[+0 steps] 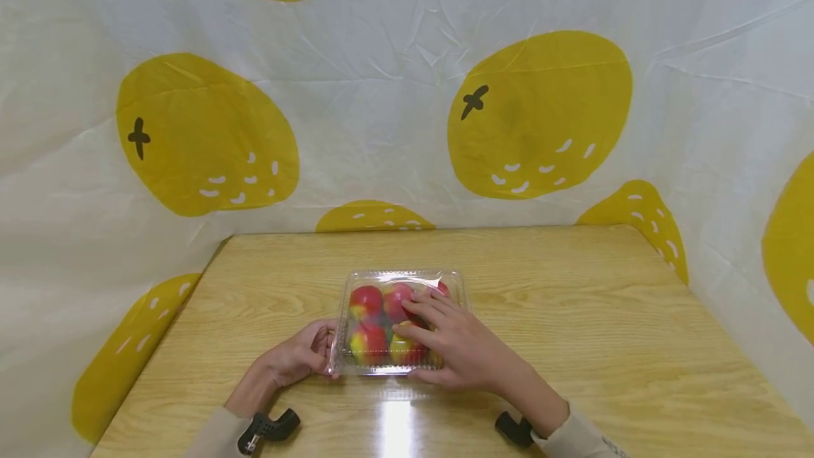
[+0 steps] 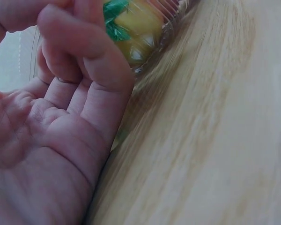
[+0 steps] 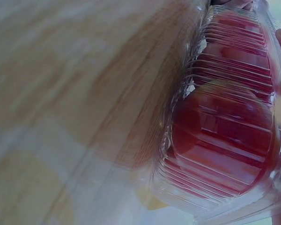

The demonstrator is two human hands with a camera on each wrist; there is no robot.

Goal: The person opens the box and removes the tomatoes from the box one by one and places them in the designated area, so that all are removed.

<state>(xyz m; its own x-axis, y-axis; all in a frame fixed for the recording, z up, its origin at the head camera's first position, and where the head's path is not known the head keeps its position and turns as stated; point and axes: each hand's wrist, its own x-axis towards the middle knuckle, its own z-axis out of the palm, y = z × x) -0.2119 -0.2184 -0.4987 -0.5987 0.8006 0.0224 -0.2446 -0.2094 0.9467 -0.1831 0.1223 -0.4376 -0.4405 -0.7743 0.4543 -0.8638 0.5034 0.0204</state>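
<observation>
A clear plastic clamshell box [image 1: 381, 371] sits on the table with its lid down over several red-and-yellow apples [image 1: 366, 301]. At the box's left edge is my left hand [image 1: 299, 353], gripping the rim between thumb and curled fingers. The left wrist view shows that hand's palm [image 2: 42, 136] turned up, with part of the box beyond the fingers. My right hand [image 1: 467, 348] rests on the lid's right side, fingers spread, its thumb by the front edge. In the right wrist view, a red apple [image 3: 225, 136] shows through the ribbed side wall.
The wooden table [image 1: 572, 288] extends around the box on all sides. A white cloth [image 1: 375, 133] printed with yellow fruit hangs behind it and along both sides. Black wrist mounts [image 1: 270, 426] stick out at both cuffs. Light glares off the wood in front of the box.
</observation>
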